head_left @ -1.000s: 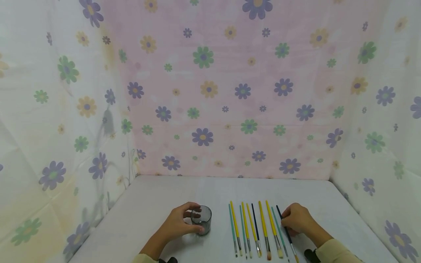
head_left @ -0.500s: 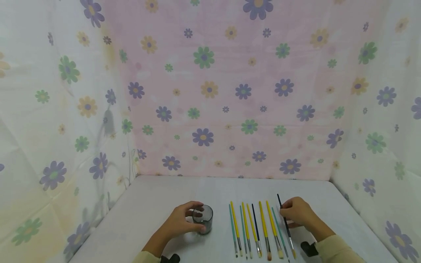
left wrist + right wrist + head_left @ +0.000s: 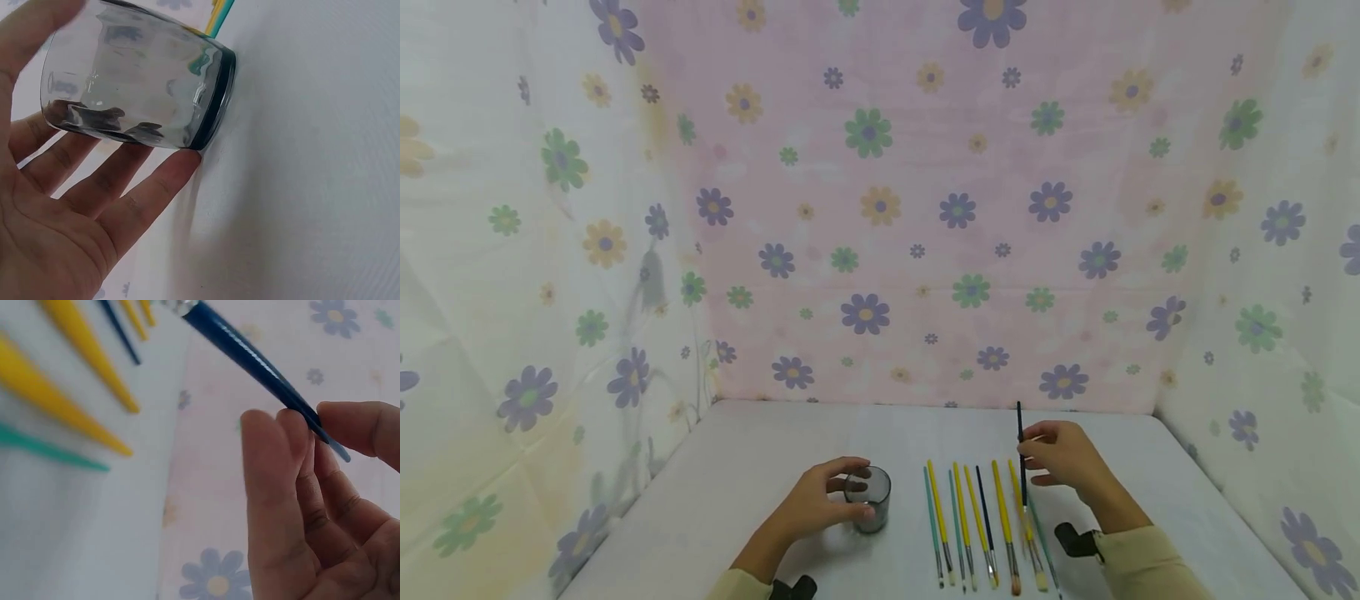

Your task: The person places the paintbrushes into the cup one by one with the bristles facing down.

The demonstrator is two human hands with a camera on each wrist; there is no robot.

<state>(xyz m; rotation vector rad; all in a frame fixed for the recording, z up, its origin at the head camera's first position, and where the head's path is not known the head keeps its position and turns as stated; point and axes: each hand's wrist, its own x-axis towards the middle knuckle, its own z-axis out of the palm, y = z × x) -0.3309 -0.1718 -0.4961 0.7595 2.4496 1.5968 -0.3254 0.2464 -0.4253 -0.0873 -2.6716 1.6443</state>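
We seem to be looking into a small, screened-off tabletop booth, though we cannot tell whether it stands in a home, a studio or elsewhere. A pink flower-printed sheet [image 3: 917, 275] closes the far side, and paler flowered sheets rise at left [image 3: 467, 325] and right [image 3: 1262, 267], the left one visibly creased. Between them we see a white-topped table [image 3: 737, 467] with rounded far corners. Slim paintbrushes [image 3: 1003, 512] laid side by side and a clear glass tumbler [image 3: 878, 500] lend it the look of a painting corner.
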